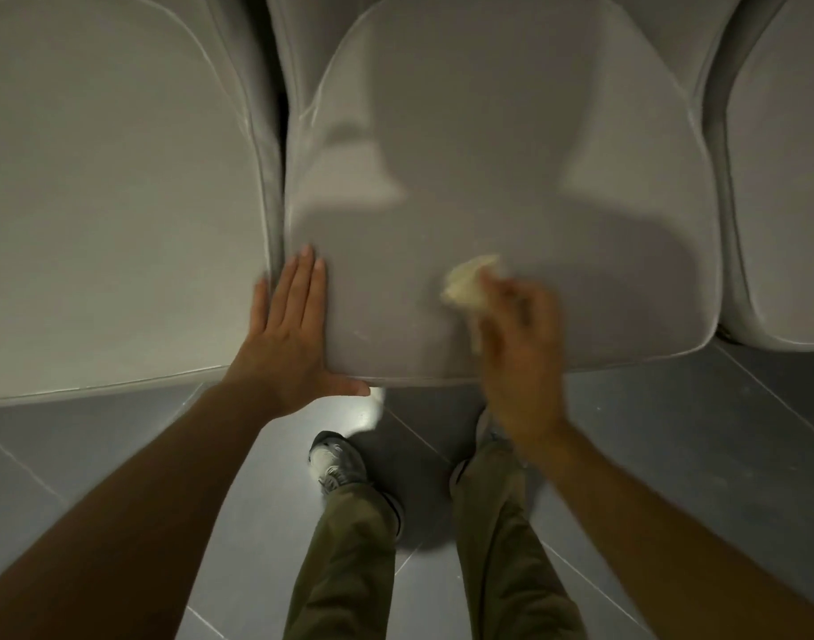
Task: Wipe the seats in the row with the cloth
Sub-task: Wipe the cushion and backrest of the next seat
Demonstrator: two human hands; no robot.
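On my feed, the cloth [469, 281] is down on the middle seat [488, 177], a pale bunched wad just past centre toward five o'clock, near the seat's front edge. The right hand [520, 353] has its fingers curled round it and is gripping it against the cushion. That hand is blurred, so I read it as mid-stroke.

The left hand [289, 334] lies flat at eight o'clock, fingers straight and together, palm on the seat's front left corner and thumb along the front edge. It looks to be bracing.

My judgement is that we're partway through the middle seat. The left seat [109, 200] at nine o'clock and the right seat [788, 200] at three o'clock show no streaks or damp marks, so I can't tell whether either is done. More of the row may lie out of view.

I can't read a brand, label or any writing on the seats, the cloth or the shoe [333, 459] at six o'clock.
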